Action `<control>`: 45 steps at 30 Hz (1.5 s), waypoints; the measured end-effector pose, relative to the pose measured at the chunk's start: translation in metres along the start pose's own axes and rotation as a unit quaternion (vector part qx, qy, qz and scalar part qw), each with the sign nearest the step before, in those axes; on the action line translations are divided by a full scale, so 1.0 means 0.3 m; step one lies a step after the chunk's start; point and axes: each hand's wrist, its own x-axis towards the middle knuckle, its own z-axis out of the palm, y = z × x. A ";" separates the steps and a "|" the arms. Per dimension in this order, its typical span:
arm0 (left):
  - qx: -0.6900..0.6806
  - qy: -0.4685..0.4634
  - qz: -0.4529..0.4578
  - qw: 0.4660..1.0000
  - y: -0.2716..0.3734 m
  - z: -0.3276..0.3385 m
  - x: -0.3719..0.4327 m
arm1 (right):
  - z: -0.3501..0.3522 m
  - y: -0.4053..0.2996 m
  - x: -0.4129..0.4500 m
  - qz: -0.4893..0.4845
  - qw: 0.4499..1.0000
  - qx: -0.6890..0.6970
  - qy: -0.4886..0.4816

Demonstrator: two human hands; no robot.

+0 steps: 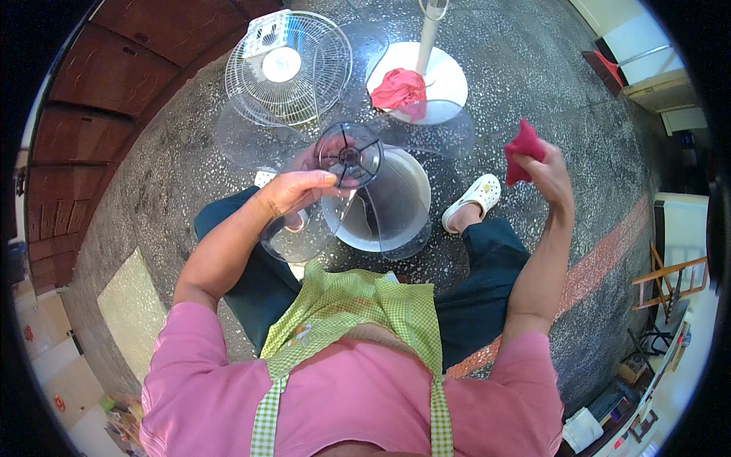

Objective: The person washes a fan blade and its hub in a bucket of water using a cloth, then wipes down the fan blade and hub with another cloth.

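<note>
My left hand (302, 185) grips a clear plastic fan blade (422, 130) by its round hub, with the thumb over the rim. Its several see-through blades spread out above a white basin (421, 177) that holds greyish water. Off to the right, my right hand (548, 171) pinches a folded dark pink cloth (522, 153), held apart from the blades. Beyond the basin, a second, lighter pink cloth (398, 88) lies crumpled on the round white fan base (451, 74), beside its upright pole (428, 43).
A white wire fan grille (245, 80) lies at the far left, by dark red cabinets (114, 74). My foot in a white clog (474, 200) stands right of the basin. A red broom (605, 71) leans by the right wall, and a wooden folding frame (665, 277) stands farther along.
</note>
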 end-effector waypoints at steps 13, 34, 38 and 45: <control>-0.079 0.044 0.064 0.994 -0.021 0.018 0.048 | 0.253 -0.026 0.102 -0.299 0.847 -0.374 0.230; 0.099 0.034 0.066 0.992 0.005 0.038 0.028 | 0.464 -0.135 -0.016 0.064 0.907 0.202 -0.363; 0.053 0.085 0.088 0.991 0.016 0.010 0.007 | 0.437 -0.102 -0.060 0.092 0.913 0.193 -0.348; -0.016 0.096 0.104 0.990 0.009 -0.030 0.019 | 0.303 -0.017 -0.066 0.139 0.913 0.045 -0.381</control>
